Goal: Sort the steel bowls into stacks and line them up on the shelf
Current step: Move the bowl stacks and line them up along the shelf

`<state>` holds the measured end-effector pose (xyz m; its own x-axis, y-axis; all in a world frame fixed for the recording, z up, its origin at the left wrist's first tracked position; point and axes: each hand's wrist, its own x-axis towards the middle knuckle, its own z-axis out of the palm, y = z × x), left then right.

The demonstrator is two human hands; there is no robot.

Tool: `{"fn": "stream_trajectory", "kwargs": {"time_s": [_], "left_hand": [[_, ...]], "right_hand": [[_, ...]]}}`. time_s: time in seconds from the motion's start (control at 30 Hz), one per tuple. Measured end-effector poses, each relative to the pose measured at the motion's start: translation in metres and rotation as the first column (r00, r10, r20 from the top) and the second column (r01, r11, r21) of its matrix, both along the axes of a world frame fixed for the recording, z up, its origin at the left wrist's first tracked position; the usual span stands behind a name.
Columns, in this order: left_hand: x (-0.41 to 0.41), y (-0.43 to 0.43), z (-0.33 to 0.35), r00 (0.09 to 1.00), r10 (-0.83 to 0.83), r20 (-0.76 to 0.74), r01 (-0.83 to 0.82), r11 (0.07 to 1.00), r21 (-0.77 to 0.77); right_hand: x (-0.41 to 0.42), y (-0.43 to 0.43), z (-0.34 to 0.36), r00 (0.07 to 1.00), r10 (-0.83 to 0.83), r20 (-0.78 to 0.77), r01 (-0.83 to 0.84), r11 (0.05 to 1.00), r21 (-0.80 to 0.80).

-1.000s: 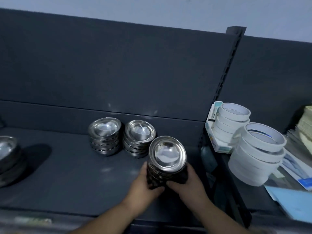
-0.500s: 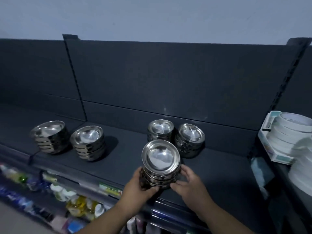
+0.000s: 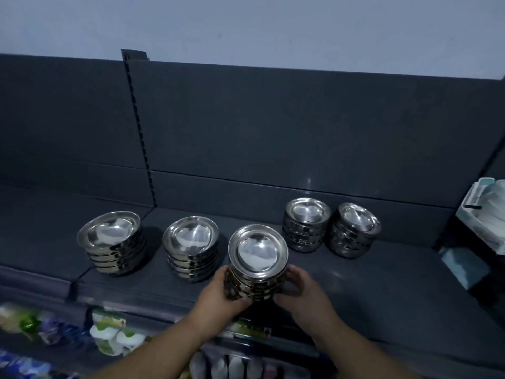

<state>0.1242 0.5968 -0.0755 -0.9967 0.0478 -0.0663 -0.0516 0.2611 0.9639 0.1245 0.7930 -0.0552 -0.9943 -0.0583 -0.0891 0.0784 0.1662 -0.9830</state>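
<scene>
I hold a stack of steel bowls (image 3: 258, 255) between both hands over the front of the dark shelf (image 3: 382, 291). My left hand (image 3: 221, 294) grips its left side and my right hand (image 3: 303, 291) grips its right side. Two stacks of larger bowls stand to the left: one at the far left (image 3: 112, 242), one next to the held stack (image 3: 191, 247). Two stacks of smaller bowls stand at the back right, the nearer one (image 3: 306, 224) beside the outer one (image 3: 354, 229).
A slotted upright (image 3: 139, 127) divides the dark back panel. White rolls and a pale box (image 3: 483, 212) sit on the neighbouring shelf at right. Packaged goods (image 3: 109, 335) fill the lower shelf under the front edge.
The held stack has travelled left along the shelf, from beside the two small stacks to a spot close to the larger stacks. My view has swung left with it.
</scene>
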Motion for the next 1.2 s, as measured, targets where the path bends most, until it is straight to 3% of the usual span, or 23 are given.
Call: {"fn": "stream_trajectory", "kwargs": {"time_s": [0.4, 0.73, 1.2], "left_hand": [[-0.034, -0.018, -0.015, 0.987, -0.146, -0.062, 0.137, 0.981, -0.134], [-0.042, -0.019, 0.009, 0.97, -0.168, -0.174, 0.141, 0.977, -0.158], [-0.039, -0.012, -0.002, 0.991, -0.073, -0.112, 0.061, 0.992, -0.109]], "right_hand": [[-0.007, -0.019, -0.015, 0.985, -0.174, -0.02, 0.174, 0.984, 0.047], [-0.02, -0.014, -0.005, 0.995, -0.103, -0.014, 0.103, 0.95, 0.295], [-0.033, 0.004, -0.006, 0.999, -0.048, -0.011, 0.049, 0.964, 0.262]]}}
